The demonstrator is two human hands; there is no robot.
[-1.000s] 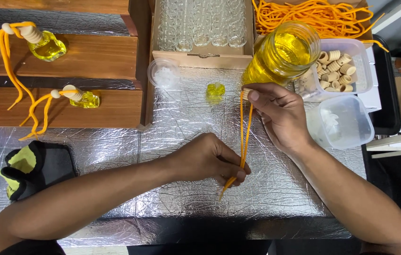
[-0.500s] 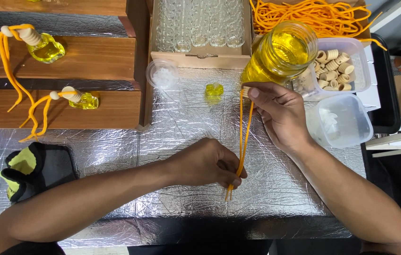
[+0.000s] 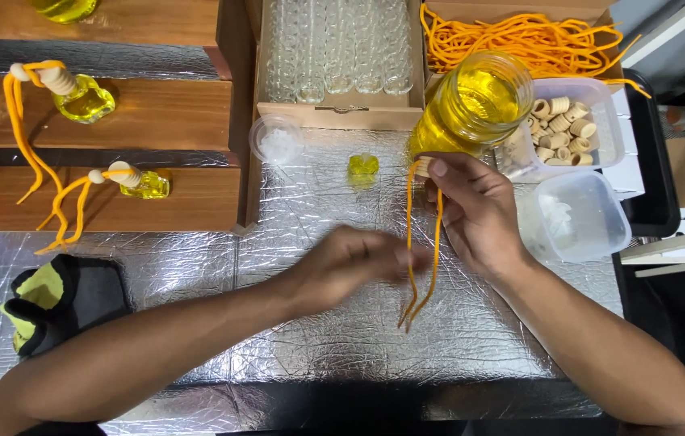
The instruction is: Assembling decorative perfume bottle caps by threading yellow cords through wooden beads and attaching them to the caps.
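while the right hand pinches the top of a doubled orange cord mid-desk, the blurred left hand touches its strands; its grip is unclear.

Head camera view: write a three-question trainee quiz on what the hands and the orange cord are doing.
1. True or false: the right hand pinches the top of the orange cord.
2. What stands just above that hand? A) red cup B) jar of yellow liquid C) black cloth
3. Fill in: the left hand is at the cord's ____ half.

Key: 1 true; 2 B; 3 lower. The left hand is motion-blurred, so its grip cannot be judged.
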